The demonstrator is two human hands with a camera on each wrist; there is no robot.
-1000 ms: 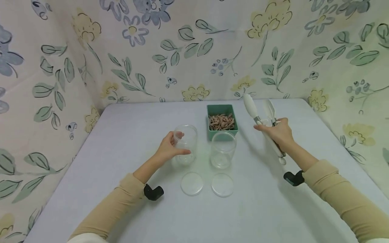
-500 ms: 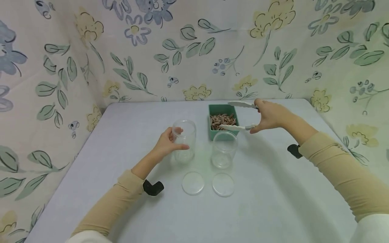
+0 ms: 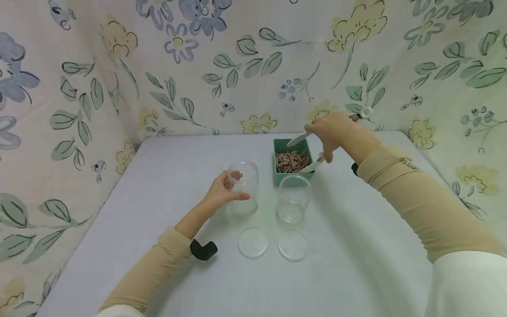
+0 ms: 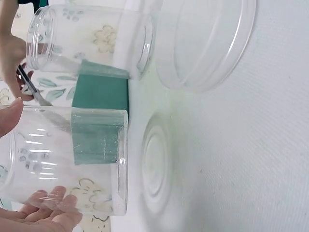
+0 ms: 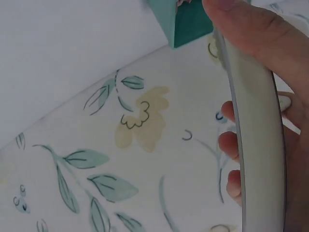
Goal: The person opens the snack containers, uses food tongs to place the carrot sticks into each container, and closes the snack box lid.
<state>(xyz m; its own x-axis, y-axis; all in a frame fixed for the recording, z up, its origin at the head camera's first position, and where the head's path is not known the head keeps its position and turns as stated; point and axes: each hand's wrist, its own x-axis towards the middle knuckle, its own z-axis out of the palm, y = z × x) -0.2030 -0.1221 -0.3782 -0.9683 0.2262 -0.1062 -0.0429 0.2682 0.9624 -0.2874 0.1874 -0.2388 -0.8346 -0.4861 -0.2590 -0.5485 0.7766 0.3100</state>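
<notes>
My left hand grips an open clear jar; in the left wrist view this jar stands between thumb and fingers. A second clear jar stands upright to its right. With my right hand I hold white-tipped tongs, their two arms spread over a green box. Brown dried strips lie in the box. The lower tip is at the strips near the front right rim; whether it touches them I cannot tell. A pale tong handle runs along my right palm.
Two round clear lids lie flat on the white table in front of the jars; one lid shows close up in the left wrist view. A flower-patterned cloth closes off the back and sides.
My right hand has carried the tongs from the right of the green box leftward, turned them, and lowered their tips into it. The left hand stays on its jar.
</notes>
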